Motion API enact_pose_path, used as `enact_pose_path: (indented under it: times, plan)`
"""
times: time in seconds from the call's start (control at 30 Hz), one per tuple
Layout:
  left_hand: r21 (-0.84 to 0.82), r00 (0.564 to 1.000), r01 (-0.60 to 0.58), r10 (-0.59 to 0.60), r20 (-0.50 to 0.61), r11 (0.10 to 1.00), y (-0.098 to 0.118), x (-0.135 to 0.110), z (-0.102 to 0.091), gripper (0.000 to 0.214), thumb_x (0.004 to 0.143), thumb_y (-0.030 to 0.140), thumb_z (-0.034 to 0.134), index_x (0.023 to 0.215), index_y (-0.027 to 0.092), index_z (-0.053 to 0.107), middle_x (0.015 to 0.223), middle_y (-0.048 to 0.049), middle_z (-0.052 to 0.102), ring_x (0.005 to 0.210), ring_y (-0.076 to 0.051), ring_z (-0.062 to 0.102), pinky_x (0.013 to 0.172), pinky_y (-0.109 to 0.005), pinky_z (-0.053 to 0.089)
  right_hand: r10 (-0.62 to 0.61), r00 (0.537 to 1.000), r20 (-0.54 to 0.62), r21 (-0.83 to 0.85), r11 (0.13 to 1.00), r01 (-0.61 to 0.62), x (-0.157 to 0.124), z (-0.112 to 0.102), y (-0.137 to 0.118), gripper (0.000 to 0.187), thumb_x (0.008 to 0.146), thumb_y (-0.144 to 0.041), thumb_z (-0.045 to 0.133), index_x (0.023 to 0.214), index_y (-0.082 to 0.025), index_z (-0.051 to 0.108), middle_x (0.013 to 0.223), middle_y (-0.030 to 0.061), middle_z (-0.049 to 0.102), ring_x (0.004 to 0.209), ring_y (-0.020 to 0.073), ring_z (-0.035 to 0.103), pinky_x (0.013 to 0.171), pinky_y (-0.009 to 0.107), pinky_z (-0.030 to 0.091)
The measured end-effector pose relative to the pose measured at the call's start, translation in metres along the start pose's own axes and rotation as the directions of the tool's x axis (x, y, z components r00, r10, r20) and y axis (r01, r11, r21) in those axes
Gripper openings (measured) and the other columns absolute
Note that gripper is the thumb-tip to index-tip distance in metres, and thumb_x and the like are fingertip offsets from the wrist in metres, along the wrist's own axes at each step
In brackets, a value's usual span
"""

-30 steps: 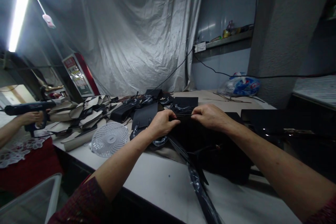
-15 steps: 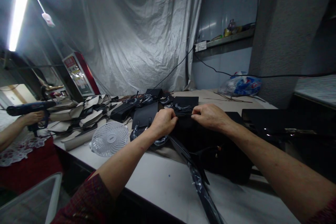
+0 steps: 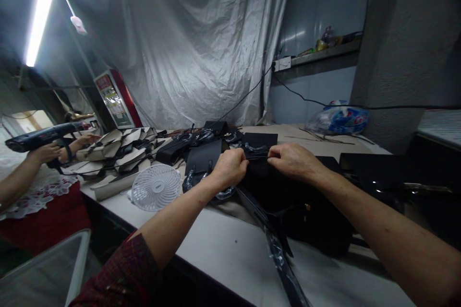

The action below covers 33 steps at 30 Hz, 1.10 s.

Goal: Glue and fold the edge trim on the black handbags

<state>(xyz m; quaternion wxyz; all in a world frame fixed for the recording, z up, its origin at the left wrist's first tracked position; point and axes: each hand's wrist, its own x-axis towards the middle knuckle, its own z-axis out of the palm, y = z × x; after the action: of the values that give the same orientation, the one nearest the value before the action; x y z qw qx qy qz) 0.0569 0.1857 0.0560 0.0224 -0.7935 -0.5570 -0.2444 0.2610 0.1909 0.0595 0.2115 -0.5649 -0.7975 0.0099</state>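
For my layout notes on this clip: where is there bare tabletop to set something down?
White tabletop is bare between the left forearm and the plastic-wrapped strap, and right of that strap, below the black bag. It is crowded beyond the white fan, with pale-lined pieces and other bags.

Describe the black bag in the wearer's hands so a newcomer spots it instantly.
Find the white table below the silvery hanging sheet. Right of the round white fan, a plastic-wrapped strap runs toward the camera, with the black bag beside its upper end. Unlike the other black pieces nearby, its edge is pinched by both the left hand and right hand.
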Motion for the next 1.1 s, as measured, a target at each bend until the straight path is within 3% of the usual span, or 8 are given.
enact_pose_path:
  times: [0.2, 0.37, 0.6, 0.8, 0.97, 1.1]
  plan:
    - [0.009, 1.000, 0.008, -0.008, 0.002, 1.000, 0.003, 0.001, -0.001, 0.009, 0.087, 0.020, 0.064, 0.078, 0.019, 0.066, 0.077, -0.0031, 0.069, 0.074, -0.019, 0.062, 0.066, -0.028, 0.039, -0.102, 0.994, 0.034, 0.073, 0.992, 0.099, 0.006, 0.003, -0.008, 0.020, 0.094, -0.026, 0.064, 0.112, -0.026, 0.073, 0.107, 0.0008, 0.073, 0.099, 0.0186, 0.066, 0.085, 0.032, 0.049]
    - [0.011, 1.000, 0.003, -0.003, 0.007, 1.000, 0.003, -0.001, -0.001, 0.009, 0.087, 0.020, 0.064, 0.078, 0.019, 0.066, 0.078, -0.0029, 0.070, 0.075, -0.020, 0.062, 0.066, -0.028, 0.038, -0.127, 0.990, 0.062, 0.032, 0.992, 0.125, 0.015, 0.005, -0.016, 0.013, 0.097, -0.029, 0.065, 0.099, -0.018, 0.071, 0.099, 0.0032, 0.071, 0.095, 0.0188, 0.066, 0.089, 0.039, 0.053]
    - [-0.007, 1.000, 0.013, -0.013, -0.001, 1.000, 0.005, -0.001, 0.000, 0.010, 0.087, 0.018, 0.063, 0.077, 0.019, 0.066, 0.079, -0.0040, 0.070, 0.076, -0.021, 0.062, 0.069, -0.030, 0.040, -0.094, 0.995, 0.035, -0.068, 0.993, 0.096, 0.016, 0.007, -0.023, 0.019, 0.100, -0.034, 0.062, 0.095, -0.016, 0.069, 0.094, 0.0037, 0.068, 0.093, 0.0194, 0.065, 0.089, 0.041, 0.054]
    - [-0.059, 1.000, 0.020, -0.021, -0.015, 0.998, 0.002, 0.000, 0.001, 0.011, 0.086, 0.018, 0.064, 0.076, 0.019, 0.066, 0.077, -0.0031, 0.069, 0.075, -0.019, 0.061, 0.067, -0.029, 0.039, -0.190, 0.977, 0.094, -0.009, 0.981, 0.191, 0.019, 0.012, -0.021, 0.018, 0.100, -0.033, 0.061, 0.108, -0.018, 0.069, 0.104, 0.0043, 0.069, 0.098, 0.0197, 0.065, 0.091, 0.041, 0.053]
    - [-0.129, 0.998, 0.063, -0.066, -0.019, 0.990, -0.007, -0.008, -0.002, 0.014, 0.076, 0.020, 0.078, 0.077, 0.018, 0.065, 0.076, 0.0002, 0.067, 0.072, -0.016, 0.060, 0.063, -0.025, 0.038, -0.190, 0.974, 0.124, 0.025, 0.982, 0.188, 0.022, 0.015, -0.016, 0.019, 0.100, -0.033, 0.062, 0.107, -0.018, 0.070, 0.102, 0.0042, 0.069, 0.096, 0.0197, 0.066, 0.090, 0.041, 0.053]
    - [-0.172, 0.996, 0.075, -0.081, -0.026, 0.982, -0.010, -0.014, -0.005, 0.011, 0.074, 0.013, 0.076, 0.078, 0.018, 0.067, 0.077, 0.0018, 0.068, 0.073, -0.014, 0.060, 0.066, -0.024, 0.041, -0.197, 0.970, 0.143, 0.050, 0.980, 0.191, 0.023, 0.013, -0.013, 0.019, 0.100, -0.034, 0.062, 0.106, -0.018, 0.070, 0.101, 0.0038, 0.070, 0.095, 0.0190, 0.066, 0.089, 0.040, 0.054]
